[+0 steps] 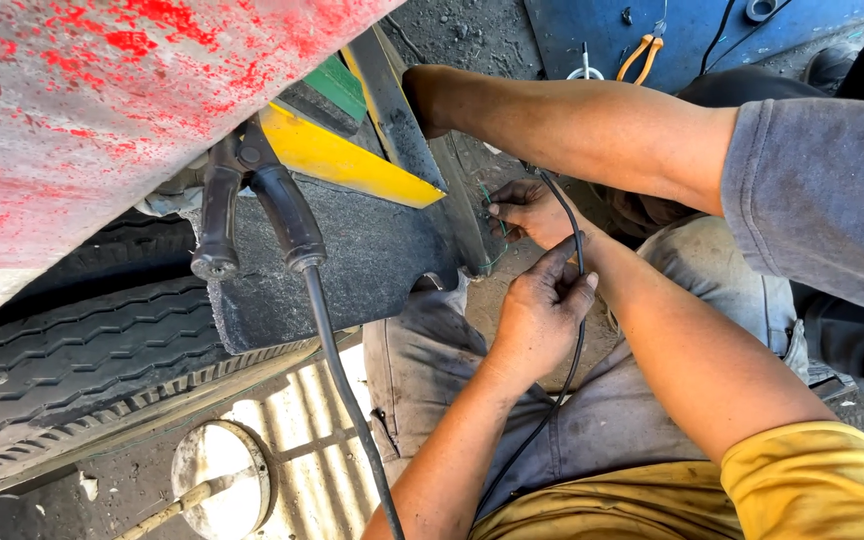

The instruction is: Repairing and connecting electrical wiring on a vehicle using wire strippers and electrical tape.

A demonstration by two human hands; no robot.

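Left hand (540, 318), centre frame: fingers curled closed, pinching black cable (576, 350) between thumb and fingertips. Right hand (530, 212) just above it, fingers bent around thin green wires (492, 205) (grip detail hard to make out). Cable runs from the 2 hands down toward lower centre. Co-worker's forearm (572, 120) crosses upper centre. Clamp tool (252, 200) with 2 black handles grips mudflap (352, 260), left of centre. Tyre (72, 350) lower left. Orange-handled pliers (642, 55) top right.

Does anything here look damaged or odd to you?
Yes. The grey panel above the tyre is spattered with red paint and looks worn. A clamp tool hangs from the yellow edge, its cable dangling. Both hands are grimy.
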